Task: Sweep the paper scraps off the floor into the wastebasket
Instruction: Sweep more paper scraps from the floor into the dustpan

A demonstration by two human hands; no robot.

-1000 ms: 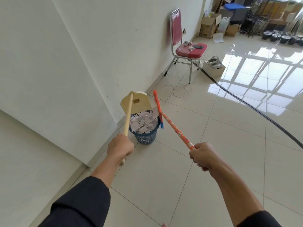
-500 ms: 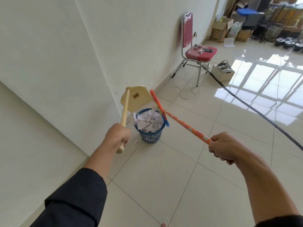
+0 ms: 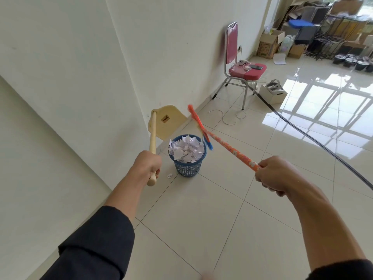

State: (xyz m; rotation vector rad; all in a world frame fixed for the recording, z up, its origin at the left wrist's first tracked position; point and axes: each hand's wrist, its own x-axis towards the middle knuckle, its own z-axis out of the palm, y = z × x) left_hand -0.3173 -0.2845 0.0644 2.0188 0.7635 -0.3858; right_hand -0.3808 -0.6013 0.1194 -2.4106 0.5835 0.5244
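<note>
now that the dustpan (image 3: 166, 122) has lifted clear of the full wastebasket (image 3: 187, 156), left hand (image 3: 148, 165) fingers grip its handle, right hand (image 3: 271, 174) fingers grip the broom (image 3: 222, 143); one scrap (image 3: 170, 175) remains on the floor.

A storeroom-like office hall: glossy tiled floor (image 3: 201, 229), cardboard boxes (image 3: 269, 44), metal racks (image 3: 327, 42), one banquet chair (image 3: 240, 65).

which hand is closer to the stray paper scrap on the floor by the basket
Left. The left hand grips the dustpan handle just left of the scrap; the right hand holds the broom well to its right.

Dark, seemingly black sleeves (image 3: 96, 245), pushed up
</note>
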